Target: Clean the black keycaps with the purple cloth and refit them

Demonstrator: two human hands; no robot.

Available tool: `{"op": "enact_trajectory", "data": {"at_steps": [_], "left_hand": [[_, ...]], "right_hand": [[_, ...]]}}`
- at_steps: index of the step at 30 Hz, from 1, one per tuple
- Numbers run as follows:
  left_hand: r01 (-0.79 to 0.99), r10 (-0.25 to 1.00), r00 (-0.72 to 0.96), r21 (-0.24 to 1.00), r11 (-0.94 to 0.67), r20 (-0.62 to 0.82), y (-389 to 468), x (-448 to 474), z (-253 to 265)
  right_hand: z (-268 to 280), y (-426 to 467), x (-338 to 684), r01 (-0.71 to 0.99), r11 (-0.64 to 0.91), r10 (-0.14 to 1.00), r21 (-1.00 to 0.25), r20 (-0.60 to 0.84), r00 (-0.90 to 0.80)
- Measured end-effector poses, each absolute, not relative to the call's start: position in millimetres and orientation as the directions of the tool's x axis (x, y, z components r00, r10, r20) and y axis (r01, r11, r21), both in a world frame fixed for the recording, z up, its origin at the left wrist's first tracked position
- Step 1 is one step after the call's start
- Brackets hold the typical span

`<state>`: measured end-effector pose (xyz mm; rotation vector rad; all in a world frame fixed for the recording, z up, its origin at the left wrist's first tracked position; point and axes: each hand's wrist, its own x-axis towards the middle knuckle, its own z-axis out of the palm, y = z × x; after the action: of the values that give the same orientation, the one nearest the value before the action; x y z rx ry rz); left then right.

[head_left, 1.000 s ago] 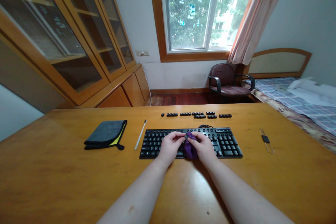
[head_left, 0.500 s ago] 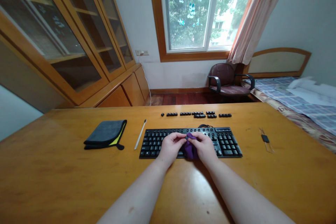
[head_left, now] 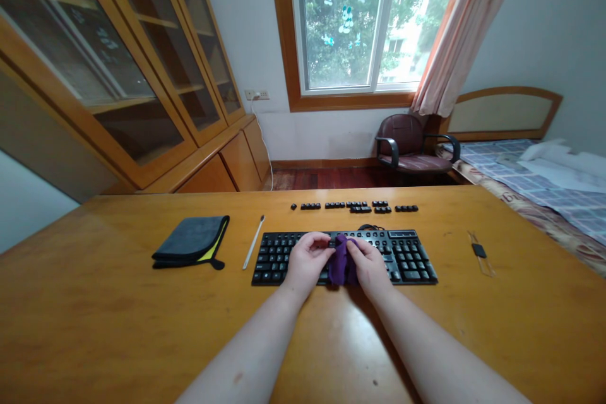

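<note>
Over the middle of the black keyboard [head_left: 411, 259], my two hands work close together. My right hand [head_left: 373, 267] pinches a crumpled purple cloth [head_left: 339, 265], which hangs down in front of the keys. The fingers of my left hand [head_left: 305, 260] are closed at the cloth's left side, around a small dark piece that looks like a keycap [head_left: 332, 243]; it is mostly hidden. Beyond the keyboard, several loose black keycaps [head_left: 334, 205] lie in short rows, with a second, shorter row [head_left: 360, 209] just nearer.
Left of the keyboard lie a thin white brush [head_left: 254, 243] and a folded grey cloth [head_left: 189, 240] with a yellow inside. A wire keycap puller [head_left: 480, 250] rests at the right. Past the wooden desk [head_left: 118, 328] stand a chair [head_left: 409, 145] and a bed [head_left: 534, 164].
My left fingertips have drawn slightly apart from the right ones. The purple cloth has shifted and spread a little to the left. Everything else on the desk stays in place.
</note>
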<state>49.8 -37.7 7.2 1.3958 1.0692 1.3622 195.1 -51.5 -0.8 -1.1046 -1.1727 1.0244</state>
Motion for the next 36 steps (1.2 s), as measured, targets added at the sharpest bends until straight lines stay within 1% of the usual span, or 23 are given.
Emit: {"op": "enact_trajectory", "data": {"at_steps": [2,4,8,12,16,21,26,29,31,34,36], "left_hand": [[0.026,0.965,-0.007,0.965,-0.263,0.263,-37,49,5],[0.117,0.954,0.002,0.947,-0.299,0.301,-37,48,3],[0.309,0.903,0.114,0.849,-0.428,0.413,-41,46,7],[0.414,0.842,0.222,0.734,-0.537,0.491,-46,44,14],[0.454,0.825,0.258,0.691,-0.562,0.502,-47,44,14],[0.454,0.836,0.256,0.704,-0.547,0.485,-46,44,12],[0.413,0.865,0.223,0.76,-0.502,0.45,-45,44,9],[0.351,0.897,0.179,0.826,-0.442,0.404,-44,46,7],[0.287,0.924,0.134,0.879,-0.382,0.358,-44,49,7],[0.172,0.958,0.077,0.943,-0.284,0.275,-43,52,7],[0.124,0.967,0.065,0.96,-0.252,0.246,-42,53,7]], "right_hand": [[-2,-52,195,-0.035,0.187,0.976,-0.982,0.182,0.12],[-1,-52,195,-0.015,0.212,0.973,-0.977,0.209,0.1],[0,-53,192,0.042,0.272,0.96,-0.961,0.274,0.061],[1,-54,189,0.094,0.227,0.969,-0.969,0.235,0.073],[2,-55,189,0.112,0.209,0.973,-0.972,0.218,0.081],[4,-54,191,0.1,0.184,0.978,-0.978,0.192,0.082],[5,-53,192,0.052,0.131,0.988,-0.99,0.134,0.076],[3,-52,192,0.018,0.081,0.991,-0.997,0.082,0.104],[1,-51,192,-0.039,0.07,0.988,-0.997,0.064,0.14],[-2,-50,192,-0.162,0.089,0.977,-0.983,0.055,0.205],[-2,-50,192,-0.196,0.109,0.97,-0.975,0.062,0.233]]}}
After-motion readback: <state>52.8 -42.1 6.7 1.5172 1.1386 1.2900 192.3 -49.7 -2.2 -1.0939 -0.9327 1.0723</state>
